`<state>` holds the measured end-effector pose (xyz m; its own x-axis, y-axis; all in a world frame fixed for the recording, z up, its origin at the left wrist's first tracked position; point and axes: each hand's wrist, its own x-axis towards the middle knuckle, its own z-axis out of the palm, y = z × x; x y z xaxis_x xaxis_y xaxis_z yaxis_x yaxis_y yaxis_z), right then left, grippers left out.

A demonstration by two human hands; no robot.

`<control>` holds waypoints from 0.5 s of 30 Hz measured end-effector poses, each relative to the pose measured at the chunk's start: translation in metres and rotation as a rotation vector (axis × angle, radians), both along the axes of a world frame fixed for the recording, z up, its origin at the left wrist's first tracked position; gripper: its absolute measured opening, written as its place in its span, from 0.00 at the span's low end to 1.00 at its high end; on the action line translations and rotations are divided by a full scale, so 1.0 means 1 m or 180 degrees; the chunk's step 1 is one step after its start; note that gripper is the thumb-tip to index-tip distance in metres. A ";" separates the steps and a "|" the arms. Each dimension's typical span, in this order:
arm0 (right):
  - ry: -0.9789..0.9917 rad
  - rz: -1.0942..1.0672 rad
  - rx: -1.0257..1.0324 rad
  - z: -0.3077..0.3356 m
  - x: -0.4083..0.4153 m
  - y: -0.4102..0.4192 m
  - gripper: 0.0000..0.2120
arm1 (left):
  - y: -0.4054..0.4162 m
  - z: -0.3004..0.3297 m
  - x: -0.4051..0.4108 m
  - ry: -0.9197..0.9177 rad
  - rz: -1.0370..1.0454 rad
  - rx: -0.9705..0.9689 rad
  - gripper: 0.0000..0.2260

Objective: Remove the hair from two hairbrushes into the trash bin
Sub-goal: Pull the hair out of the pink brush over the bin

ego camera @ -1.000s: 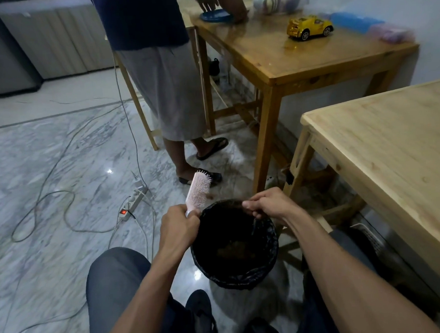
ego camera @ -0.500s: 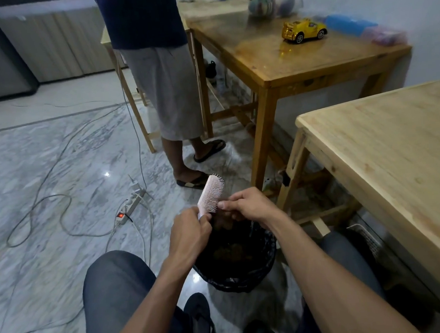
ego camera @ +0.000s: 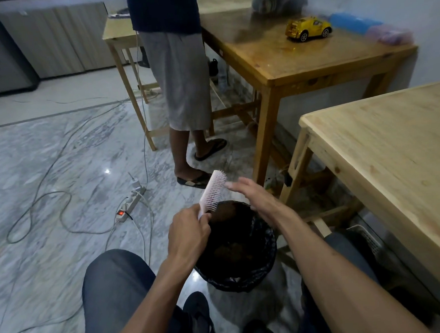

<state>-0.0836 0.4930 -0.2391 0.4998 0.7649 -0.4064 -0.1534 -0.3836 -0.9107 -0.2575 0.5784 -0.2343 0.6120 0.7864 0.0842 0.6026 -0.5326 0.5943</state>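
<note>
A pink hairbrush (ego camera: 213, 191) points up and away, bristles facing right, over the far rim of the trash bin (ego camera: 267, 269). My left hand (ego camera: 188, 231) is shut on its handle. My right hand (ego camera: 254, 194) hovers flat beside the bristles with its fingers spread and blurred, holding nothing. The bin is black, lined with a black bag, and stands on the floor between my knees; brown clumps of hair (ego camera: 231, 250) lie inside. Only one hairbrush is in view.
A person (ego camera: 179, 73) in sandals stands just beyond the bin at a brown wooden table (ego camera: 295, 64) with a yellow toy car (ego camera: 307, 28). A pale wooden table (ego camera: 392, 140) is on my right. A power strip (ego camera: 131, 202) and cables lie on the marble floor at left.
My right hand left the bin's rim, pinched at the bristles, and now is open and flat beside them. The brush has tilted more to the right.
</note>
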 end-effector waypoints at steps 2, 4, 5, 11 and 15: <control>0.0014 0.0009 0.0167 -0.001 -0.002 0.005 0.57 | -0.002 0.003 0.001 -0.0017 -0.0167 0.0140 0.09; 0.0025 0.0116 0.0308 -0.003 -0.002 0.007 0.55 | -0.005 0.007 0.003 -0.0027 -0.0332 0.0245 0.10; 0.0030 0.0112 0.0376 -0.004 -0.001 0.007 0.48 | -0.006 0.009 0.003 -0.0030 -0.0396 0.0261 0.10; 0.0316 0.0058 0.0682 -0.010 0.001 0.003 0.26 | -0.004 0.009 0.002 0.0113 -0.0510 0.0161 0.09; 0.0747 -0.0050 0.0830 -0.012 0.001 -0.003 0.10 | -0.005 0.008 -0.001 0.0055 -0.0533 0.0056 0.09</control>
